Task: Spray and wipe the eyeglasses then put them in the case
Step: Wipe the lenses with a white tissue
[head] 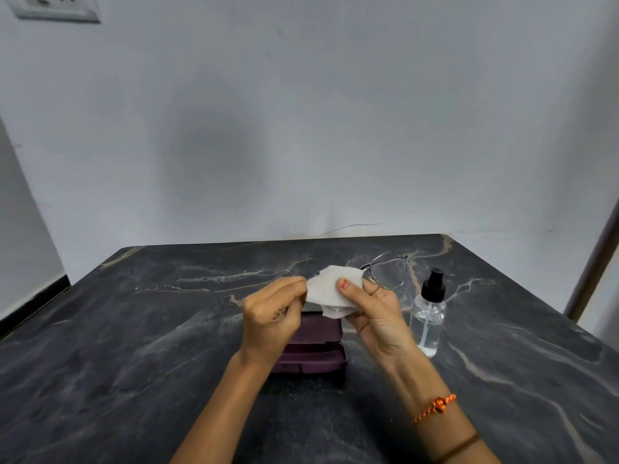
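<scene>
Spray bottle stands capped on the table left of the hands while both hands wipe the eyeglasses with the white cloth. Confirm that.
Not quite: the head view shows the spray bottle standing right of the hands, beside the right hand. The rest holds: left hand and right hold the white cloth on the eyeglasses.

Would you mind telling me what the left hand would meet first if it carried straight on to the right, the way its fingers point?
Probably the white cloth that the left hand already pinches, then the right hand.

Dark marbled table, grey wall behind, white socket plate top left.
</scene>
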A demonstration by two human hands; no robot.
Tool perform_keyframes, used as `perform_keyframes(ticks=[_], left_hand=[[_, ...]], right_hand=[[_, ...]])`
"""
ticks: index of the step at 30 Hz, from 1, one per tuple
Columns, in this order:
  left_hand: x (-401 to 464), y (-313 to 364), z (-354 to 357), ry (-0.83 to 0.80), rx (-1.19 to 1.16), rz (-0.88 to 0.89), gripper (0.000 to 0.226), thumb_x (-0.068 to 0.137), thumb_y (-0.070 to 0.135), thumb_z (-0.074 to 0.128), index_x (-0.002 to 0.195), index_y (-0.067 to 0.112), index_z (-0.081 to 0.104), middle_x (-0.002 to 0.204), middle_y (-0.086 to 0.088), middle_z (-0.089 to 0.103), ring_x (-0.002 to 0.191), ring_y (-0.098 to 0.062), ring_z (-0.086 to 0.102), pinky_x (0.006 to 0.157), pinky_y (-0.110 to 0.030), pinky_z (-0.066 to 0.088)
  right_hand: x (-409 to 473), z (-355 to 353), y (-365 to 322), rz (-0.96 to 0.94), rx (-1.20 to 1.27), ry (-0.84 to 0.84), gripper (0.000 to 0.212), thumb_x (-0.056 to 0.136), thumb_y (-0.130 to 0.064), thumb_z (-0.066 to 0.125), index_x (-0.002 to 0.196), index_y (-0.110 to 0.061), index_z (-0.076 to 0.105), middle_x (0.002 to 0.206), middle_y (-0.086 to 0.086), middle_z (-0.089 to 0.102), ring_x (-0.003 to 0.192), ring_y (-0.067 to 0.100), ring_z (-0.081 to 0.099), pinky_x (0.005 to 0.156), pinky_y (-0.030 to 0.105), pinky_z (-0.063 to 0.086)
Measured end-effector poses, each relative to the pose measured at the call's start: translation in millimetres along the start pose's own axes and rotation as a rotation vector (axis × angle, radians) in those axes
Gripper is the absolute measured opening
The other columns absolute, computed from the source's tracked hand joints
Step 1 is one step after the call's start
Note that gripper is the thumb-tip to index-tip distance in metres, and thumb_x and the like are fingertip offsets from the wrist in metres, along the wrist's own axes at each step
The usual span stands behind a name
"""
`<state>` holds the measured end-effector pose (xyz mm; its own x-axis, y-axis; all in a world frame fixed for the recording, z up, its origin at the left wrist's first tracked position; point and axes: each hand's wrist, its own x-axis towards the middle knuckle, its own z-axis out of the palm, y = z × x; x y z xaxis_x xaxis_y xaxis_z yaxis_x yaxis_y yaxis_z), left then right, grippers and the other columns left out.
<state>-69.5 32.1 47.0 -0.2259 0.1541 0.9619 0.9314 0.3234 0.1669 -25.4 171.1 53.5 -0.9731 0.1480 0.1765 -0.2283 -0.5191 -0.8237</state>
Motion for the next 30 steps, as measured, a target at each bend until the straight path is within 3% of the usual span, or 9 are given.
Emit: perform_keyframes(ticks=[3, 7, 10, 12, 17, 24, 30], left_hand=[[1, 4, 2, -0.021, -0.020, 0.015, 0.020, 0.071, -0.011, 0.049, 0.064, -0.010, 0.068, 0.063, -0.016, 0.067, 0.067, -0.012, 0.058, 0.063, -0.014, 0.048], [2, 4, 0, -0.009, -0.041, 0.018, 0.006, 0.065, -0.012, 0.069, 0.070, -0.010, 0.070, 0.065, -0.016, 0.069, 0.071, -0.012, 0.060, 0.073, -0.007, 0.049], [3, 6, 0, -0.027, -0.022, 0.049, 0.003, 0.067, -0.009, 0.069, 0.070, -0.009, 0.070, 0.065, -0.016, 0.069, 0.072, -0.013, 0.060, 0.073, -0.009, 0.049], [3, 7, 0, -0.026, 0.006, 0.056, 0.004, 0.067, -0.012, 0.067, 0.069, -0.009, 0.070, 0.066, -0.016, 0.069, 0.072, -0.015, 0.060, 0.073, -0.010, 0.048], [0, 2, -1, -0.011, 0.068, 0.041, 0.015, 0.071, -0.014, 0.055, 0.067, -0.009, 0.069, 0.066, -0.016, 0.069, 0.072, -0.015, 0.059, 0.071, -0.009, 0.047], [1, 2, -2, -0.012, 0.018, 0.011, 0.008, 0.064, -0.014, 0.069, 0.070, -0.009, 0.070, 0.066, -0.016, 0.069, 0.068, -0.014, 0.060, 0.069, -0.011, 0.049], [2, 5, 1, -0.011, 0.013, 0.048, 0.009, 0.064, -0.016, 0.069, 0.069, -0.009, 0.070, 0.065, -0.016, 0.069, 0.069, -0.014, 0.060, 0.069, -0.011, 0.049]], right_hand=[[0, -1, -8, 0.011, -0.042, 0.016, 0.007, 0.058, -0.007, 0.068, 0.060, -0.009, 0.075, 0.063, 0.001, 0.073, 0.061, 0.011, 0.070, 0.047, 0.022, 0.056], [-2, 4, -6, 0.021, 0.112, 0.082, 0.026, 0.066, 0.007, 0.061, 0.048, -0.009, 0.071, 0.055, 0.001, 0.069, 0.062, 0.013, 0.067, 0.049, 0.023, 0.056], [-1, 8, -2, 0.056, 0.405, 0.096, 0.040, 0.082, 0.008, 0.047, 0.057, -0.009, 0.073, 0.064, 0.006, 0.072, 0.073, 0.019, 0.067, 0.058, 0.028, 0.058], [-3, 10, -1, 0.034, 0.449, 0.085, 0.030, 0.085, 0.005, 0.047, 0.070, -0.007, 0.070, 0.066, 0.007, 0.073, 0.066, 0.016, 0.071, 0.055, 0.026, 0.059], [-5, 6, -1, 0.010, 0.157, 0.038, 0.015, 0.079, 0.008, 0.054, 0.081, -0.004, 0.064, 0.066, 0.002, 0.074, 0.065, 0.010, 0.071, 0.057, 0.020, 0.057], [-3, -2, -8, 0.016, -0.037, 0.088, 0.021, 0.079, 0.011, 0.053, 0.070, -0.006, 0.062, 0.055, -0.005, 0.069, 0.060, 0.007, 0.064, 0.054, 0.019, 0.054], [-2, 9, 2, 0.031, 0.430, 0.124, 0.037, 0.086, -0.002, 0.051, 0.058, -0.007, 0.073, 0.063, 0.006, 0.073, 0.060, 0.015, 0.070, 0.051, 0.026, 0.058]])
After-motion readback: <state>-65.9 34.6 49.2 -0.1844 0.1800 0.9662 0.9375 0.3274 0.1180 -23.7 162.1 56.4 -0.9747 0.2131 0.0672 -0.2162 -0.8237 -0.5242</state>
